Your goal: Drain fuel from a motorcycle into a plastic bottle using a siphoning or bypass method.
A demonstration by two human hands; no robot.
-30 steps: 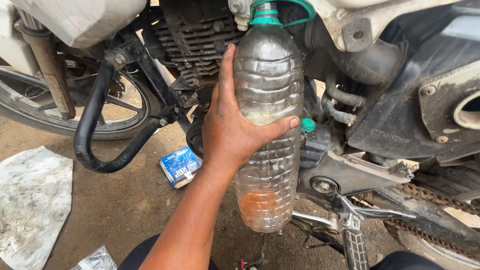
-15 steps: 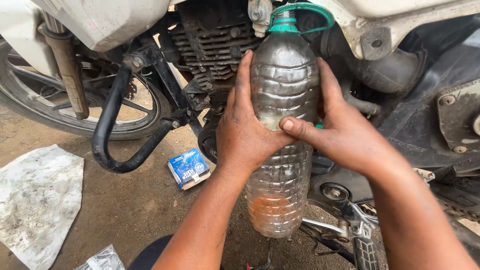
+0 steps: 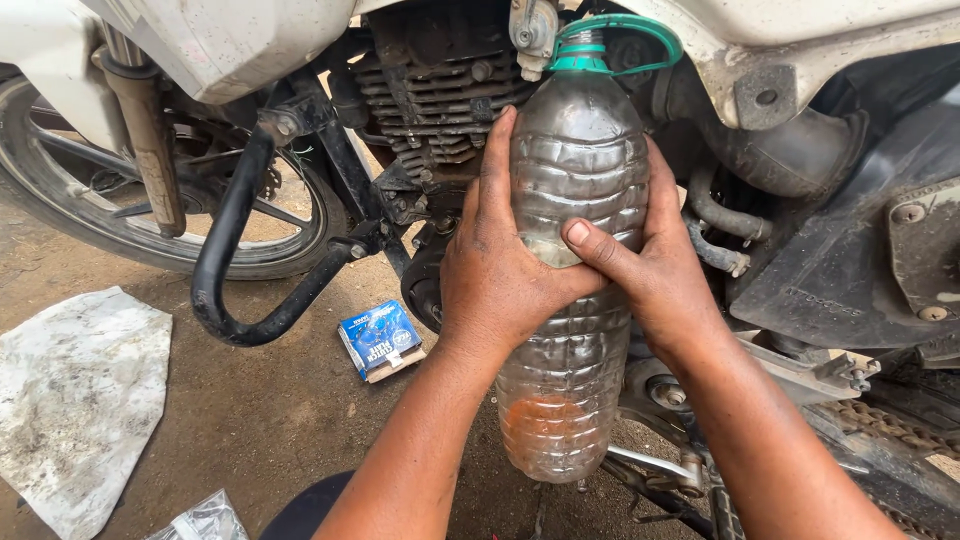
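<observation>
Item: clear plastic bottle (image 3: 575, 270), ribbed, grimy, with a green neck ring and carry loop (image 3: 622, 40). It stood upright in the air beside a motorcycle engine (image 3: 440, 80), its mouth raised right under a small metal fitting (image 3: 530, 30) below the tank; held at that height, the neck sat directly beneath the fitting. Whether mouth and fitting actually touched could not be told, the loop and grime obscuring the join.

Grip: both hands were clamped on the bottle's middle. The left hand (image 3: 495, 270) wrapped it from the left side, fingers pointing up; the right hand (image 3: 655, 265) wrapped it from the right, its thumb laid across the front and overlapping the left hand. The two-handed hold appeared to keep the tall bottle plumb.

Contents: mostly empty; a shallow pool of orange-tinted liquid (image 3: 545, 425) lay at the bottom.

Surroundings: black crash guard (image 3: 225, 260), front wheel (image 3: 120, 200), small blue carton (image 3: 380, 340) on the dirt ground (image 3: 260, 420), pale crumpled sheet (image 3: 75, 390) at left.
</observation>
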